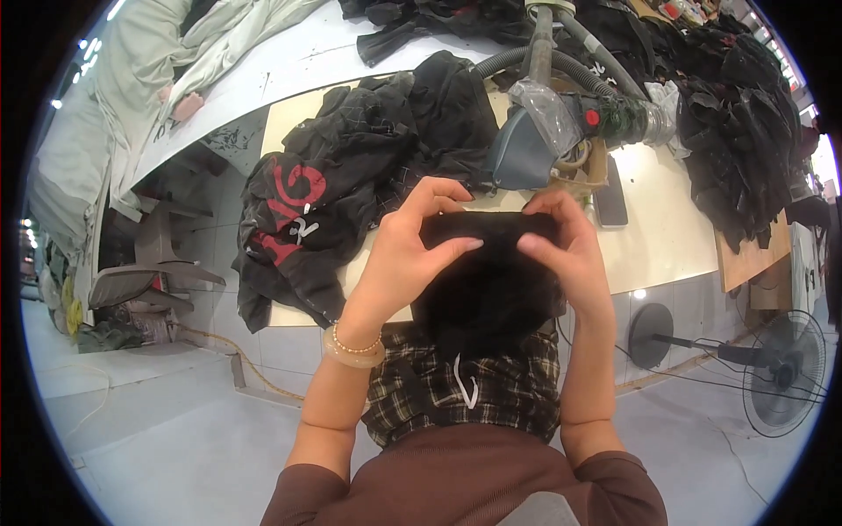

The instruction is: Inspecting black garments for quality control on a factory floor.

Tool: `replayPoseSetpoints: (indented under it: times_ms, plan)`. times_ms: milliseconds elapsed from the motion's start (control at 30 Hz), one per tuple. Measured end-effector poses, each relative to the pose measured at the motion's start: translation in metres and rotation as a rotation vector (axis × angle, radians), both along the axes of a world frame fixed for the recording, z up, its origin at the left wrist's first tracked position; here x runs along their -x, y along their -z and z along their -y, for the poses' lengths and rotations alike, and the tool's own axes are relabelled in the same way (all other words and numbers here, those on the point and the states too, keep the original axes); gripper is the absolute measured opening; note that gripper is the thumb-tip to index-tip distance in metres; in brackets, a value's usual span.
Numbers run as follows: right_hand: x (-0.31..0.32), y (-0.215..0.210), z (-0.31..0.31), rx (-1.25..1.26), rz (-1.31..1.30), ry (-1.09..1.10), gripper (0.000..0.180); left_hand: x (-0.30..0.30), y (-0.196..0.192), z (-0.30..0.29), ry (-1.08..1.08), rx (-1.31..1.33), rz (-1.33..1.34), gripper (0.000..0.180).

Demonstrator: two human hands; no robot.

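Note:
A piece of black cloth (487,294) hangs from both my hands over my lap, its top edge level with the table's front. My left hand (410,238) pinches the upper left part, thumb on the near face and fingers curled over the top. At the upper right, my right hand (572,245) grips it the same way, with the thumb pressed on the front. The fingertips behind the cloth are partly hidden. Just beyond my hands stands a grey-blue machine (522,151) with a red button and a plastic bag over it.
Dark garments with a red print (294,197) are heaped on the cream tabletop (658,250) at the left. A phone (611,195) lies right of the machine. More black garments (741,140) pile up at far right. A fan (783,373) and a chair (145,282) stand on the floor.

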State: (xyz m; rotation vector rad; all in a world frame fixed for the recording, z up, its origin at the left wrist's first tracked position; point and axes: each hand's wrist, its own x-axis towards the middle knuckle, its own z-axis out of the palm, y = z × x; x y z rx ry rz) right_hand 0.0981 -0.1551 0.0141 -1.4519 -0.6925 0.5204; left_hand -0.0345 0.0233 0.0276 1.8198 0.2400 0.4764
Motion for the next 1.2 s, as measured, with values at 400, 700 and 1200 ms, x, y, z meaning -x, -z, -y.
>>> replayPoseSetpoints:
  times_ms: [400,700,1200]
  plan:
    - [0.002,0.013,-0.019,0.155,0.457,0.443,0.022,-0.028,0.011,-0.007,-0.163,-0.292,0.203,0.033]
    - [0.001,0.011,-0.027,0.134,-0.050,0.250,0.028,-0.029,0.013,-0.013,-0.150,-0.283,0.145,0.018]
    - [0.010,0.009,-0.036,-0.024,-0.353,0.142,0.019,-0.026,0.018,-0.002,-0.238,-0.213,0.119,0.011]
